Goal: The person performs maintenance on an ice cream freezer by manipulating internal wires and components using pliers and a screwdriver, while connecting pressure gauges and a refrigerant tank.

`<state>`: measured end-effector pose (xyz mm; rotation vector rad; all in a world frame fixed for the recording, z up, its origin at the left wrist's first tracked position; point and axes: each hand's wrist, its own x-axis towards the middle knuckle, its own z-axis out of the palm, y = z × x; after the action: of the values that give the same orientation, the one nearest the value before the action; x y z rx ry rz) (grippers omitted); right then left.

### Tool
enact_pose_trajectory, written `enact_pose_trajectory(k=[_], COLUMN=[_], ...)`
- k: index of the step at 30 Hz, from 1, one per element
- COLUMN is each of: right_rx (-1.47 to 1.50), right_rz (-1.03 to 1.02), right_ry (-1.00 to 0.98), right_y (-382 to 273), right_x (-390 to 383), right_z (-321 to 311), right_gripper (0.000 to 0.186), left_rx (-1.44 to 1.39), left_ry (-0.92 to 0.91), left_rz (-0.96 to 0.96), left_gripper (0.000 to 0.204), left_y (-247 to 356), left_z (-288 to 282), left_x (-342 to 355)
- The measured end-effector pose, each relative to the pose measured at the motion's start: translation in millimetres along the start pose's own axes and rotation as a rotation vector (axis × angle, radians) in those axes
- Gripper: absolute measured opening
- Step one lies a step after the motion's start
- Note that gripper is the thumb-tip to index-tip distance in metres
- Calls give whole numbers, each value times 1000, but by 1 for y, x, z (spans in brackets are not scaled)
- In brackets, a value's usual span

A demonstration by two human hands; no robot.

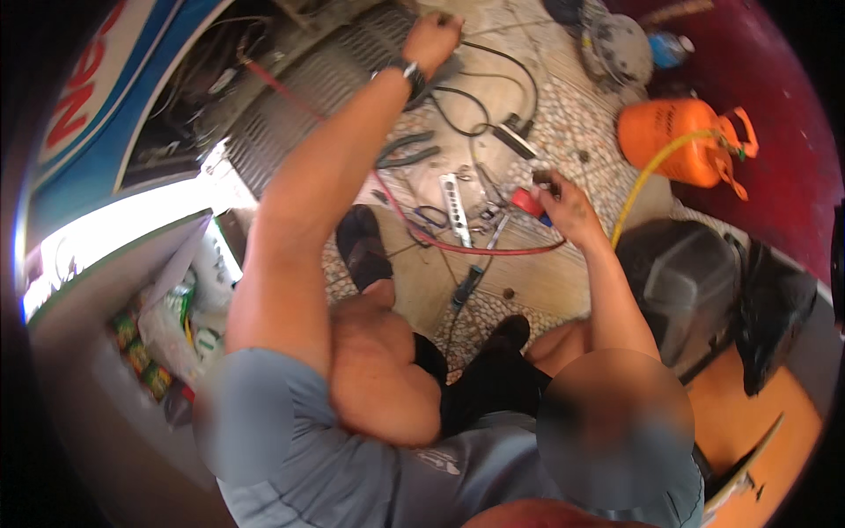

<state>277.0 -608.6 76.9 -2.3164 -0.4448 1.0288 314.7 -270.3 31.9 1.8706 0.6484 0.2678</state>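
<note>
**A:** In the head view, what was held by the left hand?

**B:** The left hand was stretched far up to the grey metal grille of the big machine. Its fingers were curled tight into a fist, and the end of a black cable seemed to be gripped in it.

**A:** And the right hand?

**B:** It was lower down, over the floor. Its fingers were closed around a small red roll. A small dark thing was seen just above the roll, but what it was could not be told.

**A:** How much work looked done?

**B:** Only some, it was judged. The back of the machine was open. Tools were spread out near the right hand: pliers, a white strip and a red hose. The cable was lying loose in loops, so a lot looked left to do.

**A:** Which way was the cable pointed?

**B:** Its long line was run from the fist at the top, down and to the right, and then bent back in a loop on the floor. Which way the roll's hole was turned could not be told.

**A:** Anything else nearby?

**B:** An orange gas bottle with a yellow hose was seen well off to the right.
</note>
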Motion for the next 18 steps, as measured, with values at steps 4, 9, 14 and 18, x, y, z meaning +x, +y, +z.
enact_pose_trajectory(k=[4, 9, 14, 18], right_rx=[82, -75, 142, 191], right_rz=[17, 127, 178, 316], right_ry=[227, 300, 334, 412], right_y=[11, 106, 59, 57], right_x=[61, 129, 169, 185], right_z=[11, 29, 63, 67], right_gripper=[36, 35, 45, 53], left_rx=[283, 611, 793, 715], left_ry=[-642, -554, -575, -479], left_rz=[297, 630, 506, 658], left_gripper=[32, 53, 68, 49], left_y=[-12, -26, -79, -97], left_z=[47, 101, 102, 123], left_x=[-110, -156, -109, -83])
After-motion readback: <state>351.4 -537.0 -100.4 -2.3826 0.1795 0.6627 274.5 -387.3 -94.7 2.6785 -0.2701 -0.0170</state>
